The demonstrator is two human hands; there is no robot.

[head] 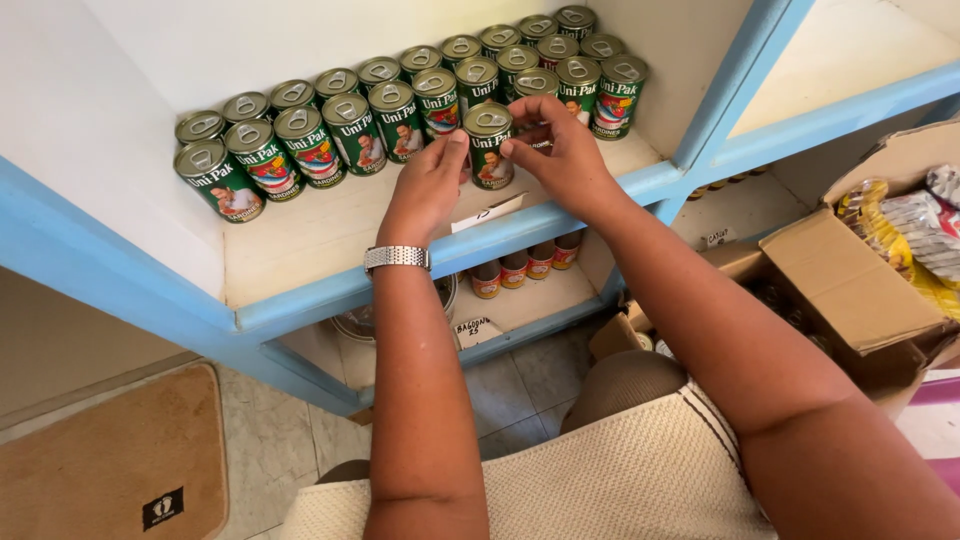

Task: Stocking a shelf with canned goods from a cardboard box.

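Both hands are on one green can point(489, 146), centre of frame, slightly above the middle. Left hand point(428, 185) grips its left side with thumb and fingertips, right hand point(560, 150) grips the right side, so both are closed narrow around that same can. The can is upright with the pull-tab lid on top and sits on the white shelf point(320, 240) in front of the rows, close to the front edge. Whether its base fully touches the shelf can't be told, as the hands cover the lower edge.

A silver metal watch point(397, 258) is on the left wrist.

Behind the held can, rows of identical green cans point(330, 125) run diagonally from upper left toward upper centre-right, packed touching, all upright. The shelf has a light-blue front rail point(330, 295), and a small white paper tag point(487, 212) lies near the front edge just below the hands.

On the lower shelf, centre frame, a short row of smaller cans with red and orange labels point(525, 265), partly hidden by the rail.

Right edge: an open cardboard box point(850, 280) holding packaged goods in clear and yellow wrappers point(910, 230). Lower left: a brown floor mat point(110, 460) on the tiled floor point(270, 440). Bottom centre: the person's cream knit top point(600, 480)
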